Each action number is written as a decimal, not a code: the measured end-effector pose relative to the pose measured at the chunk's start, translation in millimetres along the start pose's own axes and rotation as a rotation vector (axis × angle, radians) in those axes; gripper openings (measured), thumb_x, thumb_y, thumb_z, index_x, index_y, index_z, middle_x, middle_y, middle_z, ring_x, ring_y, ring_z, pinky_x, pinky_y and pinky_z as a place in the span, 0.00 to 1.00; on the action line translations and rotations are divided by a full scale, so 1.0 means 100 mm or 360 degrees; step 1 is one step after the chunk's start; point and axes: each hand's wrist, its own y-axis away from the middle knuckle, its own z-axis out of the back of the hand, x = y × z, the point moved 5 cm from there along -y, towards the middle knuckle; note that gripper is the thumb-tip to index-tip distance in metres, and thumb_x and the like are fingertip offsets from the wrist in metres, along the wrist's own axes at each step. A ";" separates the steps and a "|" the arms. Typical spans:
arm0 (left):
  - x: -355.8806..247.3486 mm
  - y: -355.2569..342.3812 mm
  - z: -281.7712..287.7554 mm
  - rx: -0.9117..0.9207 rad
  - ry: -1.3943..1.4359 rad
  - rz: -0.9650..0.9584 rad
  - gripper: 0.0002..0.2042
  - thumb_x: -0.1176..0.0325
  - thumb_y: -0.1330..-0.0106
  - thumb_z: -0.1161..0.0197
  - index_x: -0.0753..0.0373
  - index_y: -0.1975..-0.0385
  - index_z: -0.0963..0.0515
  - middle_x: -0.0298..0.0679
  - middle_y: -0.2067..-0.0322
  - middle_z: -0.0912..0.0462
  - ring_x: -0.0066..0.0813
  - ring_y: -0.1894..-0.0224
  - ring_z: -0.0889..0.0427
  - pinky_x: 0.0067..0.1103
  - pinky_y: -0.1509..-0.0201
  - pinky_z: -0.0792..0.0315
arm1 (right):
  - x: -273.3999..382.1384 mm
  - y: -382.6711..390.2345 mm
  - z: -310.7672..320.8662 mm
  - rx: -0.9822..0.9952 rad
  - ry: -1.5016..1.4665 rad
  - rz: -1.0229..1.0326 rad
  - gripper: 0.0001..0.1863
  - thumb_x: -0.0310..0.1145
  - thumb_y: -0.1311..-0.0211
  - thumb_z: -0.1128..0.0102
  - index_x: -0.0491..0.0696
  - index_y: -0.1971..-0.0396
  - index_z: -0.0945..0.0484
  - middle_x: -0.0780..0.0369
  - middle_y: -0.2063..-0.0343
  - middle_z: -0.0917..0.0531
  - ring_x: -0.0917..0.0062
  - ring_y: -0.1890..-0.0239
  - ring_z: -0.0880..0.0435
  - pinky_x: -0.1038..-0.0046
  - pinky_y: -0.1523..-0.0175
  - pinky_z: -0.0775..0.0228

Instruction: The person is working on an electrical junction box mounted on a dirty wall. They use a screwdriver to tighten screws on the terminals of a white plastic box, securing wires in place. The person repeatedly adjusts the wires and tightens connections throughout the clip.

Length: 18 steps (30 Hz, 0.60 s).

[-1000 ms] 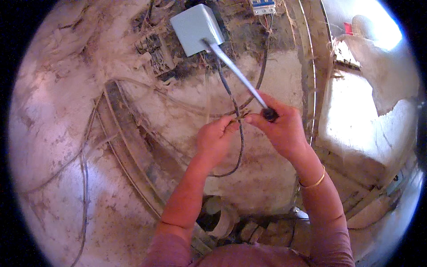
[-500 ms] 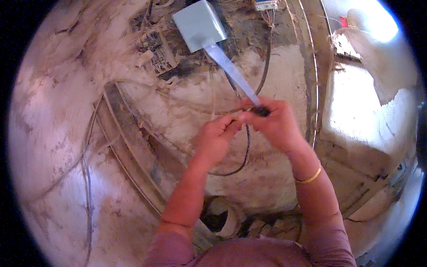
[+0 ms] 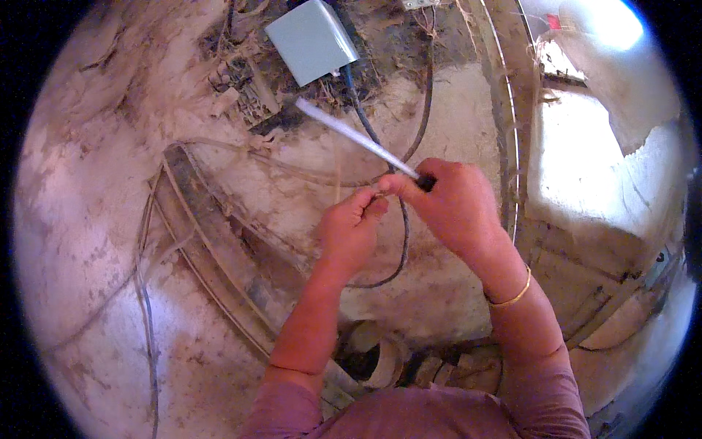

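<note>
My right hand (image 3: 457,208) grips a long silver blade (image 3: 355,136) by its black handle (image 3: 427,181), with the blade angled up and left and its tip below a grey box (image 3: 311,40). My left hand (image 3: 351,227) is closed in a pinch on a thin wire (image 3: 377,192), close against my right thumb; the wire is mostly hidden by the fingers. A dark cable (image 3: 404,249) hangs behind both hands and loops to the lower left.
Above, a small switch unit (image 3: 420,4) and an old dusty fitting (image 3: 245,99) sit on the dirty wall. Loose cables (image 3: 150,307) and a channel (image 3: 205,249) run at left. A bright pale panel (image 3: 570,161) is at right; a round pipe-like piece (image 3: 387,358) is low.
The blade's tip has moved down and left off the grey box. Both hands remain together, with my right hand shifted slightly left and its grip kept on the handle.
</note>
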 end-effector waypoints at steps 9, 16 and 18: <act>-0.26 0.05 -0.01 0.0174 -0.0304 -0.0115 0.09 0.59 0.40 0.44 0.58 0.68 0.24 0.45 0.77 0.23 0.46 0.74 0.24 0.32 0.71 0.33 | -0.38 0.12 -0.18 0.0221 -0.0703 -0.0264 0.16 0.41 0.47 0.39 0.43 0.83 0.23 0.63 0.88 0.25 0.79 0.86 0.33 0.72 0.78 0.39; 0.11 -0.03 0.20 -0.0092 -0.0156 0.0032 0.08 0.61 0.39 0.44 0.56 0.65 0.24 0.42 0.78 0.23 0.39 0.77 0.24 0.28 0.74 0.34 | -0.97 0.45 0.80 -0.0712 -0.1511 -0.0623 0.09 0.38 0.42 0.44 0.48 0.75 0.24 0.71 0.92 0.33 0.87 0.93 0.39 0.82 0.91 0.52; 0.10 -0.01 0.21 -0.0110 -0.0048 0.0022 0.08 0.63 0.39 0.44 0.55 0.63 0.25 0.41 0.78 0.23 0.36 0.78 0.24 0.26 0.74 0.33 | -0.79 0.44 0.85 -0.0827 -0.1268 -0.0544 0.11 0.39 0.41 0.44 0.46 0.73 0.22 0.71 0.92 0.33 0.87 0.94 0.40 0.82 0.90 0.52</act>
